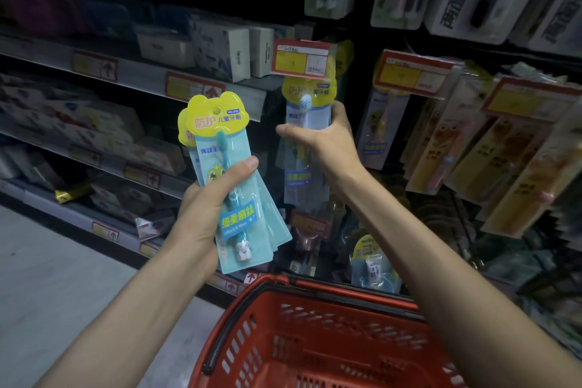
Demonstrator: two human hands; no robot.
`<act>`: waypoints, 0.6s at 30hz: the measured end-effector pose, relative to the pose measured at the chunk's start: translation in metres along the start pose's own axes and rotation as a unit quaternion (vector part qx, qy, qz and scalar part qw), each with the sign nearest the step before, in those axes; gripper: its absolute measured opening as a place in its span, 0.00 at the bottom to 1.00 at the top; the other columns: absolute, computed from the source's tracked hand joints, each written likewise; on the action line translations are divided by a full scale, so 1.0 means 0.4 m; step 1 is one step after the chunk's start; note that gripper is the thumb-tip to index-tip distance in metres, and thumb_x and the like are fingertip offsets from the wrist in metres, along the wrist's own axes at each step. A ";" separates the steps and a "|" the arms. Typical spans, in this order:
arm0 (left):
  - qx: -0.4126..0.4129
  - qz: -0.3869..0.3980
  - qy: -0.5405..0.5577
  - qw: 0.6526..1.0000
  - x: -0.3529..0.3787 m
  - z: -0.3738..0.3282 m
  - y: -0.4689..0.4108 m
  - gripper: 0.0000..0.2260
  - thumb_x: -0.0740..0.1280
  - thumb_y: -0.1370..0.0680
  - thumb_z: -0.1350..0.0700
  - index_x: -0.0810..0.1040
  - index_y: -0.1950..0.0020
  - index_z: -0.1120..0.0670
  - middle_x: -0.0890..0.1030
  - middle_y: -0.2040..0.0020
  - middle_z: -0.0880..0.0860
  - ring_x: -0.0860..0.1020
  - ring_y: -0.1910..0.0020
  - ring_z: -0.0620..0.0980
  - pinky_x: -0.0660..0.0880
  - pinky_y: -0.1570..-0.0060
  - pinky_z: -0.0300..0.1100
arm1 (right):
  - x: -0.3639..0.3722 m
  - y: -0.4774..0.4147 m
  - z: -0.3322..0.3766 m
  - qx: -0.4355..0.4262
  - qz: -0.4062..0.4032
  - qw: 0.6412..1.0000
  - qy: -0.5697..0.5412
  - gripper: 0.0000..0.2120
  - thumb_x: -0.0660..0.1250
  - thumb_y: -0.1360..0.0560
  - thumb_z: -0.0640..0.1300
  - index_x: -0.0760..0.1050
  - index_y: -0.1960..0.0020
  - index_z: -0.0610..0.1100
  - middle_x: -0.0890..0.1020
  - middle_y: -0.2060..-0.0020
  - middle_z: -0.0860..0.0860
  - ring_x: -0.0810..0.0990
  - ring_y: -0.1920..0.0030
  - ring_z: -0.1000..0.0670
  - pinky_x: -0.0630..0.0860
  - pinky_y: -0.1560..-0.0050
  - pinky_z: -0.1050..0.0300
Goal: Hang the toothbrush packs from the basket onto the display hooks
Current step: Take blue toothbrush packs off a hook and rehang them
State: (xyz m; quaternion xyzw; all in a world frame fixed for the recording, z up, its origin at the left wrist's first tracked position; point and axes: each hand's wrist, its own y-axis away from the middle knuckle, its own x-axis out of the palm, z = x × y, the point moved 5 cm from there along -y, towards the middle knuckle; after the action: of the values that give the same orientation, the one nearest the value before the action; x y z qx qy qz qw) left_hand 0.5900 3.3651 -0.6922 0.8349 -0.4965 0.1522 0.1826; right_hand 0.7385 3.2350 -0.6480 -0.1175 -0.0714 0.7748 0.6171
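Our left hand (201,208) grips a fan of toothbrush packs (252,220) above the red basket (315,285), thumb clamped across them so their hanging holes stay up and ready. Farther out, our right hand (318,142) wraps round one pack (307,110) below the price tag (302,58), probably steadying it on a hook we cannot see.

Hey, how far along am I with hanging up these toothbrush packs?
Done: the visible part of the red basket shows no packs in it. In hand: your right hand grips one pack up under the price tag; whether it is on its hook yet, I cannot tell. Left: your left hand holds a fan of several packs to hang.
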 end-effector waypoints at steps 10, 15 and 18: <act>0.031 0.003 0.010 0.999 -0.014 -0.022 -0.002 0.19 0.77 0.33 0.50 0.84 0.42 0.52 0.85 0.53 0.54 0.85 0.57 0.53 0.85 0.50 0.56 | 0.017 0.030 0.001 -0.047 -0.003 0.999 0.002 0.35 0.84 0.33 0.42 0.69 0.33 0.45 0.82 0.43 0.50 0.84 0.46 0.53 0.84 0.44 0.51; 0.034 0.000 0.008 0.999 -0.011 -0.025 -0.010 0.24 0.80 0.33 0.52 0.83 0.38 0.55 0.85 0.51 0.56 0.85 0.56 0.55 0.84 0.48 0.61 | 0.018 0.037 0.014 -0.028 -0.010 1.000 -0.003 0.37 0.85 0.36 0.46 0.70 0.34 0.46 0.83 0.43 0.50 0.85 0.45 0.51 0.83 0.42 0.44; 0.031 -0.004 0.014 0.999 -0.015 -0.021 -0.021 0.22 0.80 0.32 0.53 0.84 0.39 0.55 0.85 0.49 0.58 0.85 0.52 0.59 0.83 0.47 0.65 | 0.029 0.045 0.025 -0.013 -0.003 1.000 0.005 0.37 0.84 0.39 0.50 0.71 0.36 0.47 0.84 0.45 0.50 0.86 0.46 0.50 0.83 0.43 0.41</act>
State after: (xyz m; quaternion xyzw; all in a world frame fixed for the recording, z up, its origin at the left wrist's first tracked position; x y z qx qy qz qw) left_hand 0.5941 3.3775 -0.6887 0.8401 -0.4853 0.1784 0.1639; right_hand 0.7164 3.2424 -0.6443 -0.1294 -0.0785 0.7710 0.6185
